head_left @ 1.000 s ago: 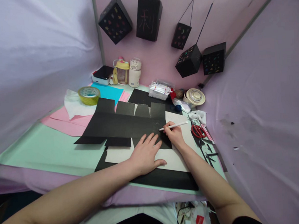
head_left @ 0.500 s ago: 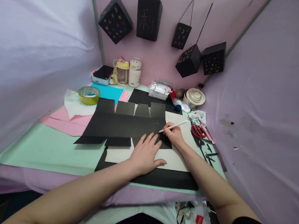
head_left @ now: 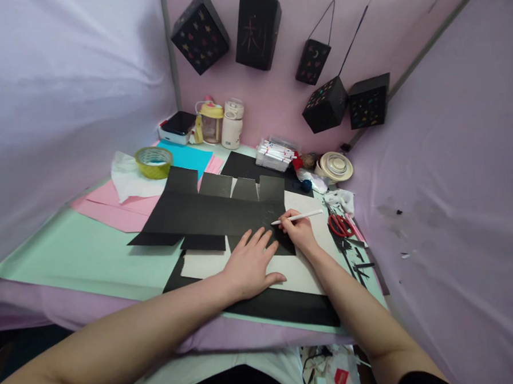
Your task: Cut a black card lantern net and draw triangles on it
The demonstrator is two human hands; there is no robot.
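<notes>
A black card cut with flaps along its edges (head_left: 197, 212) lies across the table. My left hand (head_left: 251, 264) rests flat on its lower right part, fingers spread. Wrapped round a slim white pen (head_left: 307, 214), my right hand (head_left: 298, 233) sits at the card's right end. The pen's tip meets the card near faint, thin marks that are too small to read. Under the card are a white sheet (head_left: 295, 275) and another black sheet (head_left: 284, 308).
Red-handled scissors (head_left: 339, 225) and black paper scraps (head_left: 359, 261) lie at the right. A box of white pens (head_left: 275, 155), a tape roll (head_left: 154, 163), pink paper (head_left: 124, 213) and two bottles (head_left: 232, 124) stand or lie behind. Several black paper boxes (head_left: 259, 31) hang above.
The pen's tip has shifted slightly up and left on the card, with my right hand tilting a little. My left hand stays in place. The whole view has moved very slightly.
</notes>
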